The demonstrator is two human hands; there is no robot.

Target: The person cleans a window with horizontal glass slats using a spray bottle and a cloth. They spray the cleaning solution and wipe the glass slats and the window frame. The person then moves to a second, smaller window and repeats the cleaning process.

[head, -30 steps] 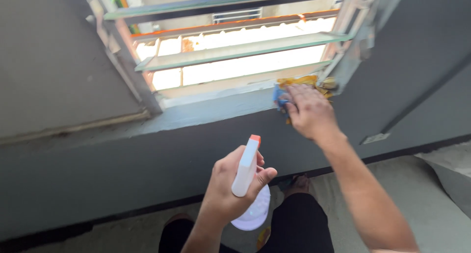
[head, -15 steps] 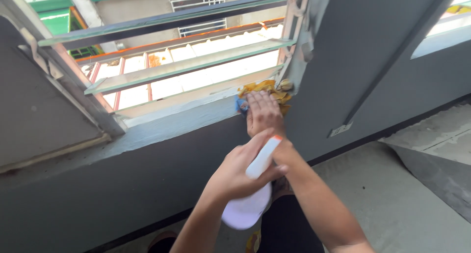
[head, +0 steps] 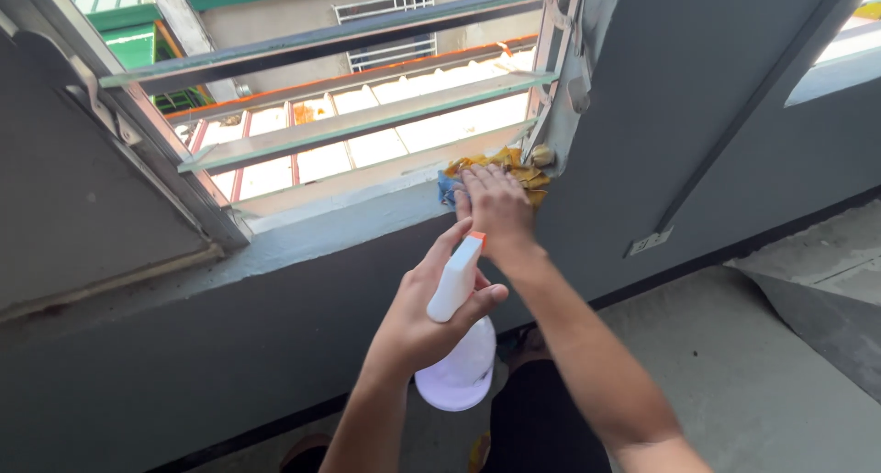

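Yellow-and-blue cloth (head: 500, 166) bunched on the window sill (head: 340, 221) at the frame's right corner, flattened under the right hand (head: 496, 207). Below and nearer, left hand (head: 431, 317) wrapped around white spray bottle (head: 457, 345), nozzle up toward the cloth.

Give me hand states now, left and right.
Left hand: closed around the spray bottle.
Right hand: flat, fingers extended, pressing the cloth on the sill.
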